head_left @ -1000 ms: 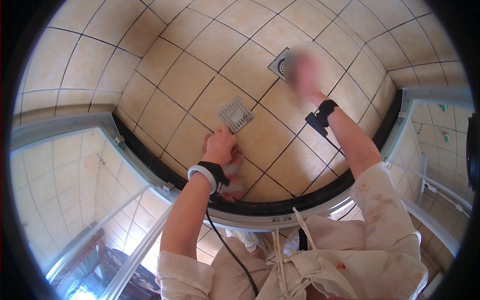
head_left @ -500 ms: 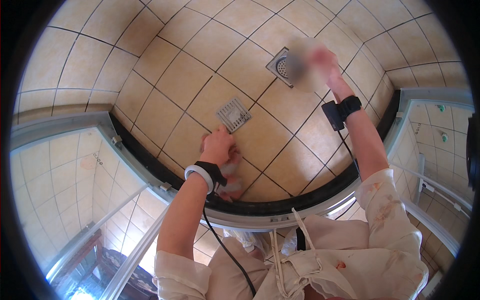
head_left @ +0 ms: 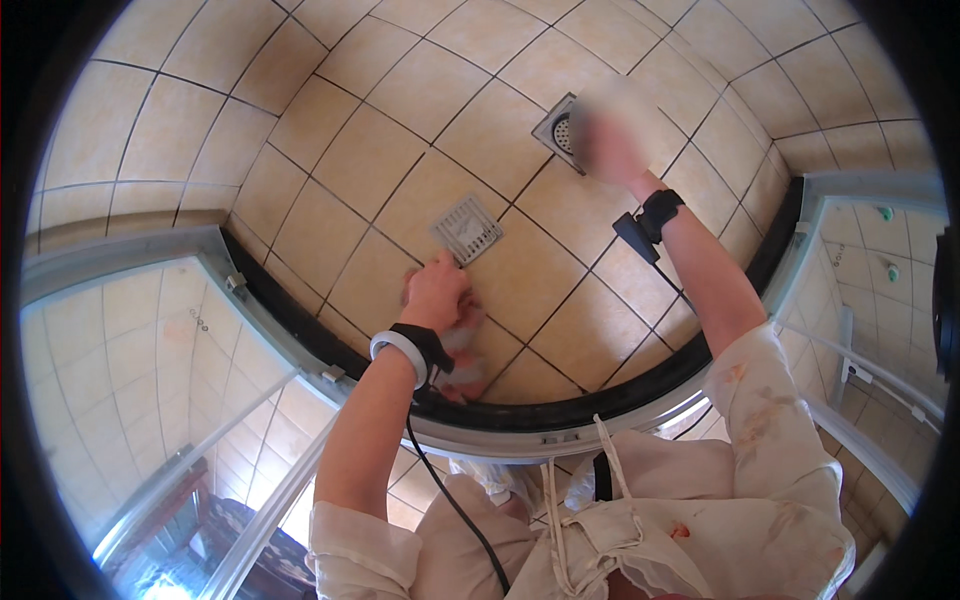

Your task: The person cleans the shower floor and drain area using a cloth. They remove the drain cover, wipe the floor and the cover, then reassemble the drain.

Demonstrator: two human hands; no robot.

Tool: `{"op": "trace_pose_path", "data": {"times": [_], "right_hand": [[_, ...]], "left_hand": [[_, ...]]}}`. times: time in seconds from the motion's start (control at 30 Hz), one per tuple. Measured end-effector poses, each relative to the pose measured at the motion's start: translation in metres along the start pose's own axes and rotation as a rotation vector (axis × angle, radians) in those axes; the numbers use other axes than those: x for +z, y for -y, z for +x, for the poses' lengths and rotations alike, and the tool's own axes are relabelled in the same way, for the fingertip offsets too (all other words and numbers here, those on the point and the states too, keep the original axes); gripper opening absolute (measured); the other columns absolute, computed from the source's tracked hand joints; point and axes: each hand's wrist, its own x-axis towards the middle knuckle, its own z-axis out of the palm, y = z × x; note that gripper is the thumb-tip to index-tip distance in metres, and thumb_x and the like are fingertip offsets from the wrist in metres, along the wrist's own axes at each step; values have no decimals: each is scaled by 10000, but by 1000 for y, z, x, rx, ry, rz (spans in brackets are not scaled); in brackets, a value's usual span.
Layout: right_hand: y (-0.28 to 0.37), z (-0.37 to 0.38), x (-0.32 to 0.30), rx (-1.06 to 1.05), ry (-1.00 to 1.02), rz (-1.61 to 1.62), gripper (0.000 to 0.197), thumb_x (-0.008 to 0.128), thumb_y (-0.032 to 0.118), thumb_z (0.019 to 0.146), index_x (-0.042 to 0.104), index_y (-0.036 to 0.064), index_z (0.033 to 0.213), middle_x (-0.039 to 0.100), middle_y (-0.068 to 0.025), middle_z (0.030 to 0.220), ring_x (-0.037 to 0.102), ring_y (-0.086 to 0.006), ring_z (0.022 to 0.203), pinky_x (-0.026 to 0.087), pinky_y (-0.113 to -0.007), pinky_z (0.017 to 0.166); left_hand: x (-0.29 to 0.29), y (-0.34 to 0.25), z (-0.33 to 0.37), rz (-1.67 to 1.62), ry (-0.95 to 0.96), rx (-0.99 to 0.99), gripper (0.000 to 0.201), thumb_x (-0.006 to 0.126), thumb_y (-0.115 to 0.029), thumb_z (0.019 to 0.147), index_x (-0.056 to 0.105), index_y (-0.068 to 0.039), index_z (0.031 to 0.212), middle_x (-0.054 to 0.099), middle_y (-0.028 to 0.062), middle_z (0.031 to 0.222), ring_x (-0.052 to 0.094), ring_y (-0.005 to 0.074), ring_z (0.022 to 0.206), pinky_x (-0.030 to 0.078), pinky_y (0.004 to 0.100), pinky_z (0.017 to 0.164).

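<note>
My left hand is low over the tiled floor, its fingers curled against the near left corner of a square slotted metal drain cover. The undersides of those fingers are hidden, so whatever they may hold does not show. Further off to the right is an uncovered floor drain with a square metal frame and a round perforated strainer. Beside its right edge my right hand is smeared by a blur. A dark, blurred patch lies between that hand and the strainer; I cannot make out what it is.
A curved black sill runs along the near side of the tiled floor. Glass door panels in metal frames flank me on both sides. A black cable trails from my left wrist, and another from the right. Tiled walls rise behind.
My right hand and forearm have shifted left, closer to the strainer. The left hand and the drain cover stay where they were.
</note>
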Motion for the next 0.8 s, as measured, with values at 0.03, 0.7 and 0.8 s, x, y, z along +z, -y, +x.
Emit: {"op": "trace_pose_path", "data": {"times": [0.03, 0.7, 0.8], "right_hand": [[3, 2, -5, 43, 32, -3, 319, 568, 123, 766, 615, 141, 1081, 636, -129, 1059, 597, -305, 1009, 489, -392, 835], [9, -80, 3, -174, 82, 445, 132, 657, 166, 714, 649, 42, 760, 625, -112, 677, 611, -232, 620, 464, -329, 565], [5, -87, 5, -138, 120, 473, 150, 659, 166, 704, 643, 25, 753, 617, -127, 677, 596, -240, 604, 458, -335, 568]], "left_hand": [[2, 0, 5, -20, 81, -14, 197, 681, -122, 645, 690, -71, 835, 526, 175, 1014, 602, 321, 910, 524, 403, 745], [-12, -10, -6, -102, -42, -98, 367, 607, -218, 764, 550, -40, 1080, 574, 170, 1001, 572, 307, 882, 453, 432, 764], [13, 14, -16, 403, -380, 299, 304, 556, -207, 805, 584, -2, 1028, 574, 161, 969, 558, 308, 870, 443, 394, 787]]}}
